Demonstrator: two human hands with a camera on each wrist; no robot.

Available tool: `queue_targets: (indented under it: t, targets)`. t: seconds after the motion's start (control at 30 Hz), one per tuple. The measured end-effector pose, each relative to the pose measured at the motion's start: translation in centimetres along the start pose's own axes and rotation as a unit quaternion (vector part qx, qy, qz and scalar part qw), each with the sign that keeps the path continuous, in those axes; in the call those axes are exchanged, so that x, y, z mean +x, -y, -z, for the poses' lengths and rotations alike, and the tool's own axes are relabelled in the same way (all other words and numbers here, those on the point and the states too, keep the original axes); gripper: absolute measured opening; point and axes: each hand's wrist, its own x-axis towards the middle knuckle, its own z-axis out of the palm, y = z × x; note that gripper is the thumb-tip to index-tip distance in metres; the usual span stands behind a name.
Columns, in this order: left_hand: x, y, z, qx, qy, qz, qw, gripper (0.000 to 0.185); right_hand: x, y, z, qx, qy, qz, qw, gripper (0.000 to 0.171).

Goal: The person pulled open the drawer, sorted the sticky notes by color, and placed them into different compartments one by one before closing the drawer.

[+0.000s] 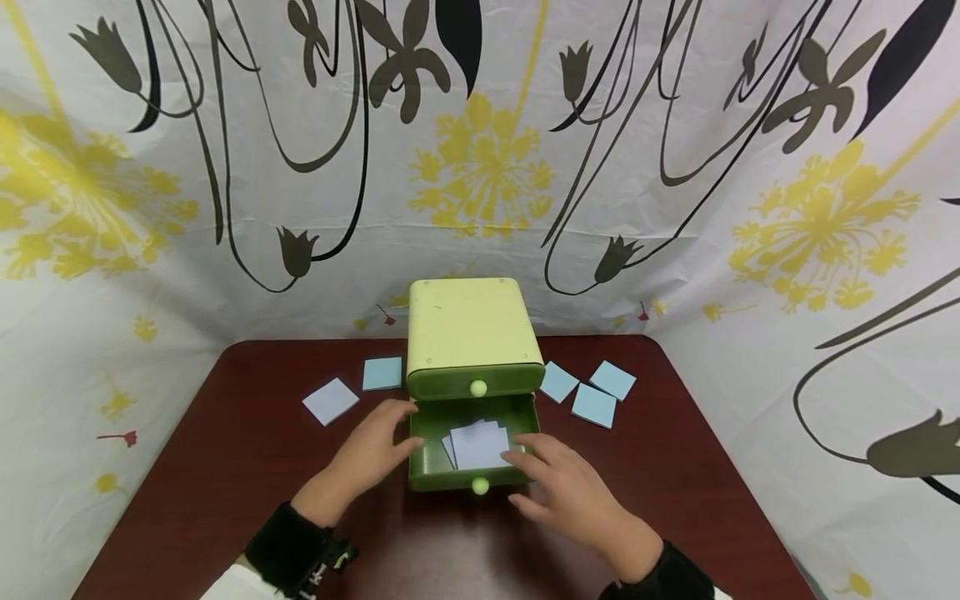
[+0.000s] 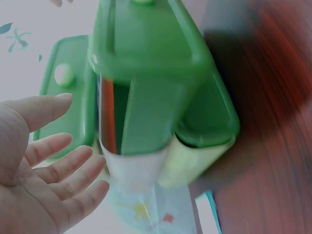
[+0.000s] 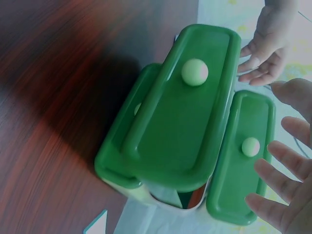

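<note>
At the far left of the head view, a pale cloth point(image 1: 187, 308) printed with flowers and stems meets the edge of the dark red surface point(image 1: 225, 467), and the same cloth spans the whole upper half of the frame. Left of centre, a pale lavender note point(image 1: 331, 402) lies at an angle on the surface, with a light blue note point(image 1: 382, 373) to its upper right, just beside the cabinet. Below these, the left hand point(image 1: 371, 450), a black cuff point(image 1: 288, 546) at its wrist, reaches in from the lower left with its fingers spread wide, holding nothing; its fingertips are at the drawer's left side, though contact cannot be told. In the middle stands the small cabinet point(image 1: 472, 321), with a pale yellow-green top and a green upper drawer point(image 1: 442, 383) pushed in. Under that, the middle drawer point(image 1: 431, 482) is pulled out, a few pale notes point(image 1: 480, 448) lying overlapped inside it; the right wrist view shows a lower drawer point(image 3: 114, 158) pushed in beneath. Right of centre, the right hand point(image 1: 573, 492) comes up from the lower right, fingers apart and gripping nothing, its fingertips at the drawer's right rim. Beyond it, three light blue notes point(image 1: 594, 406) lie close together on the surface
</note>
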Motion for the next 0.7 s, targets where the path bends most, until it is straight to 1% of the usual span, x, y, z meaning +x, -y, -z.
queue_targets:
  t: [0.23, 0.47, 0.63, 0.7]
  targets:
    - [0.7, 3.4, 1.0, 0.001, -0.002, 0.038, 0.9993, 0.049, 1.1, 0.8, -0.8, 0.007, 0.01, 0.026, 1.0, 0.053]
    - [1.3, 7.0, 1.0, 0.003, -0.004, 0.07, 0.9975, 0.05, 2.3, 2.0, -1.7, 0.01, 0.019, 0.053, 0.998, 0.051]
    - [1.5, 9.1, 1.0, 0.008, -0.004, 0.089, 0.996, 0.049, 3.1, 2.7, -2.2, 0.014, 0.037, 0.06, 0.997, 0.049]
    - [1.7, 9.9, 1.1, 0.013, -0.006, 0.092, 0.9957, 0.049, 3.4, 3.0, -2.3, 0.015, 0.037, 0.065, 0.997, 0.048]
